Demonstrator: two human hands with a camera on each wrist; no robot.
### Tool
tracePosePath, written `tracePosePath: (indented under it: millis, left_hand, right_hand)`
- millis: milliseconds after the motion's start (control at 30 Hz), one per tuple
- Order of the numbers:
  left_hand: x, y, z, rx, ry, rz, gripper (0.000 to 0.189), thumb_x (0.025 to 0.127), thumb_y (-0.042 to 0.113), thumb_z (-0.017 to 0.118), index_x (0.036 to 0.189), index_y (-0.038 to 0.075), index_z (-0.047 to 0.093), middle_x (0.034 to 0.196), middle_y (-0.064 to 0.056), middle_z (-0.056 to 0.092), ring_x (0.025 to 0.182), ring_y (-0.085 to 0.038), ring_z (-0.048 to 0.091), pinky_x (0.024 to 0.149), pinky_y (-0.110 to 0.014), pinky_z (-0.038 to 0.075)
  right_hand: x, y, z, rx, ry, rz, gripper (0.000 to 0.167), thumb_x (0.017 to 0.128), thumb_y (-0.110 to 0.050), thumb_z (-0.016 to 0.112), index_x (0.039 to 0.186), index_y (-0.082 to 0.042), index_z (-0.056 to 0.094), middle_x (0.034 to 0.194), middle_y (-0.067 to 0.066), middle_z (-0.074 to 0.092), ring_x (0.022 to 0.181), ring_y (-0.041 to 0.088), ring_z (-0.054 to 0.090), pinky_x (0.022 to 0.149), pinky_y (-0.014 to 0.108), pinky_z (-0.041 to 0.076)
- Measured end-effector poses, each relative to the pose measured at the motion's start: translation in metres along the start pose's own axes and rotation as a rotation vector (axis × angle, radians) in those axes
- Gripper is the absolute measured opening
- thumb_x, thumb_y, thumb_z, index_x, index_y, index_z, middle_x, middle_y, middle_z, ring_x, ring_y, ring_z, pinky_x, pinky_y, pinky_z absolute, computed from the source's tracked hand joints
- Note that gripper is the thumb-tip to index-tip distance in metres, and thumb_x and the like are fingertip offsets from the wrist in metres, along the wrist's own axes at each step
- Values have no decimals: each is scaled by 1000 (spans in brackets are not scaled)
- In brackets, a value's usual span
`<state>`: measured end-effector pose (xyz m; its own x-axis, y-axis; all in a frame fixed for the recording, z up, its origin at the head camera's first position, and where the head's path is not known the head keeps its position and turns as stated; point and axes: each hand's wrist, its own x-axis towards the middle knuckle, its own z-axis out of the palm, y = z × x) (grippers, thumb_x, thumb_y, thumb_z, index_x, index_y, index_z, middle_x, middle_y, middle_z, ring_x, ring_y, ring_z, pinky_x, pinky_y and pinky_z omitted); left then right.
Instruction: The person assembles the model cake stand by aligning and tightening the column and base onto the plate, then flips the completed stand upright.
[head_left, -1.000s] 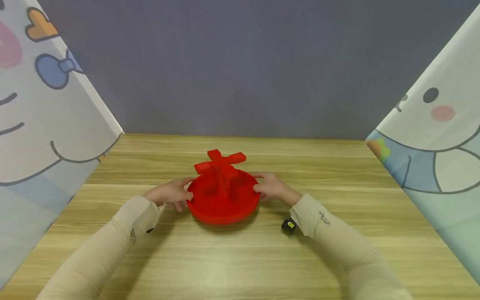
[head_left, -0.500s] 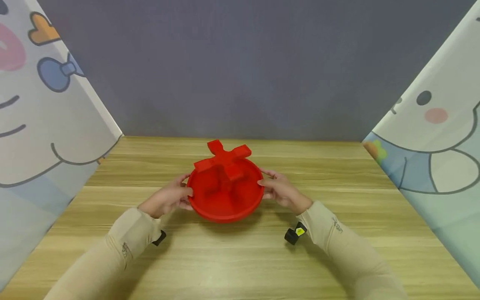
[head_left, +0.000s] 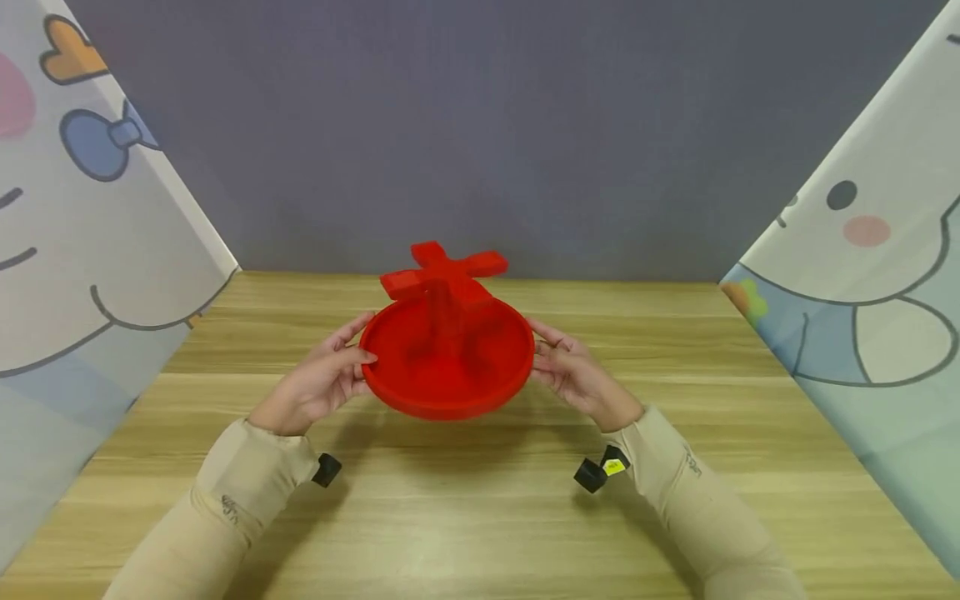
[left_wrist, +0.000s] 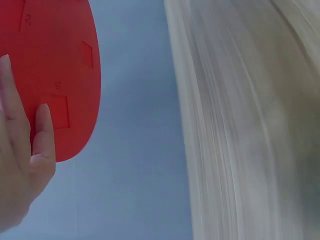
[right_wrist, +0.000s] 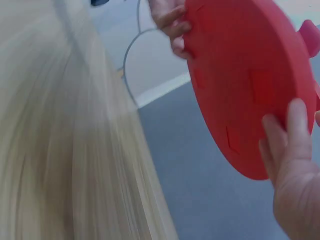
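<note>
A round red tray (head_left: 447, 408) with a raised rim is held up off the table between both hands. From its middle rises a red post (head_left: 448, 329) that carries a four-armed cross piece (head_left: 447, 271). The left hand (head_left: 318, 379) grips the left rim, thumb on top. Opposite it, the right hand (head_left: 581, 383) grips the right rim. In the left wrist view, fingers (left_wrist: 44, 132) lie against the flat underside (left_wrist: 75, 75), which bears shallow rectangular recesses and small marks. The right wrist view shows the tilted underside (right_wrist: 225, 75) with similar recesses.
Beneath lies a wood-grain table (head_left: 450, 517). A grey wall (head_left: 480, 133) stands behind it, and cartoon-printed panels (head_left: 885, 333) flank both sides. Black wrist devices (head_left: 326, 471) hang by both cuffs, the right one with a yellow patch.
Both hands have raised the tray and brought it closer to the head camera. Its tilt has shifted: it leaned toward the camera half a second ago and lies flatter now.
</note>
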<state>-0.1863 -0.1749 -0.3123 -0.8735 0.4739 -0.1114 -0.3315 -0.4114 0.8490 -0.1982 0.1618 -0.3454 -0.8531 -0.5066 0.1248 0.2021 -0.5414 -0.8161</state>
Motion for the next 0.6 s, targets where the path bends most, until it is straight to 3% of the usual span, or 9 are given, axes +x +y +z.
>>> tracePosePath:
  millis: [133,300,467,600]
  left_hand:
    - [3,-2,-1,20,4,-12,78,91,-10,36,153,7,-9,100,-6,63,64,-12,65,65,-27,57]
    - [6,-4,0,43,-2,-43,78,91,-9,37,152,5,-11,112,-3,58,66,-12,66,65,-25,57]
    - [7,-4,0,31,-5,-59,80,91,-9,37,152,5,-12,116,-3,57,65,-12,67,66,-25,57]
    - [10,-5,1,27,6,-75,79,91,-7,38,152,6,-12,112,-4,58,60,-9,63,61,-21,55]
  right_hand:
    - [-3,2,-2,-210,59,-49,71,83,22,35,146,14,2,102,0,64,81,9,63,74,22,55]
    - [-3,7,3,-636,265,-114,65,82,17,54,142,13,31,97,6,66,78,8,65,70,22,55]
    - [-2,11,8,-1085,388,-282,54,76,16,66,128,13,52,93,26,68,78,28,69,67,26,57]
    - [-3,11,7,-1265,412,-450,51,73,15,73,121,14,58,93,27,69,81,37,69,71,39,57]
